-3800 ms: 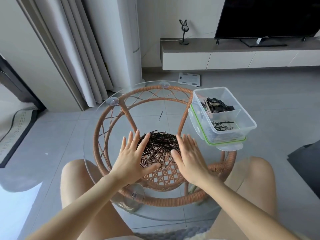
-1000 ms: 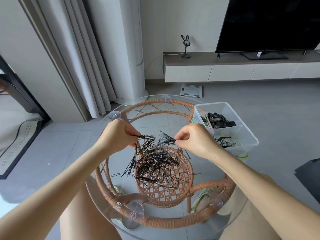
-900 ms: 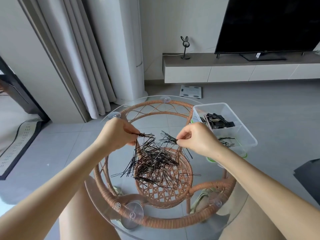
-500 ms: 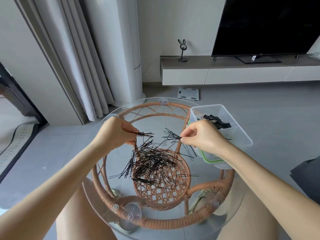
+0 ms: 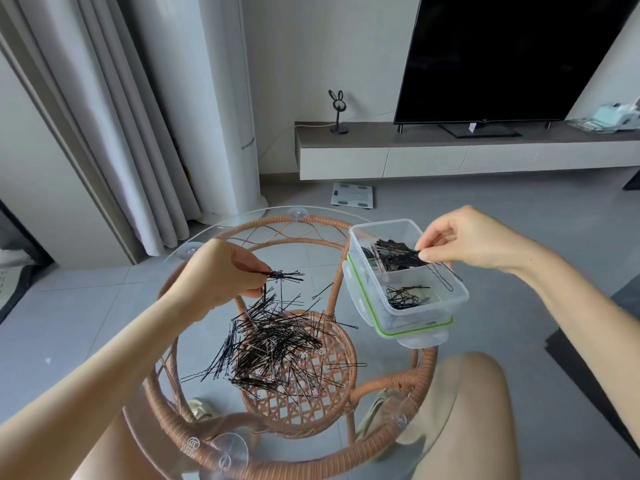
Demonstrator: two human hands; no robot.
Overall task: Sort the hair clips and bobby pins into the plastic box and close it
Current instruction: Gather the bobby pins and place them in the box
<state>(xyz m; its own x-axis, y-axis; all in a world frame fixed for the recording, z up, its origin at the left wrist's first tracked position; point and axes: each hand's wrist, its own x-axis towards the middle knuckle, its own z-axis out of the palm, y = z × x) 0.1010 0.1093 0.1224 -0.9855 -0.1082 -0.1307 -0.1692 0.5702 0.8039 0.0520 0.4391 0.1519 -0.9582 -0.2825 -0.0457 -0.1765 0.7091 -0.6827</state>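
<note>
Black bobby-pin bunch [image 5: 285, 275] pinched in your left hand [image 5: 221, 275]; your right hand [image 5: 464, 242] pinches one thin black pin [image 5: 441, 280] over the clear plastic box [image 5: 459, 301].

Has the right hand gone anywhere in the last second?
Yes. The right hand went rightward from above the bobby pin pile to over the plastic box, pinching a pin.

A living room in a home.
A television [image 5: 502, 53] is set on a low cabinet [image 5: 450, 162]; long curtains [image 5: 104, 133], a bathroom scale [image 5: 353, 195] on the tiled floor [image 5: 69, 323] and a glass-topped rattan table [image 5: 284, 223] are seen.
</note>
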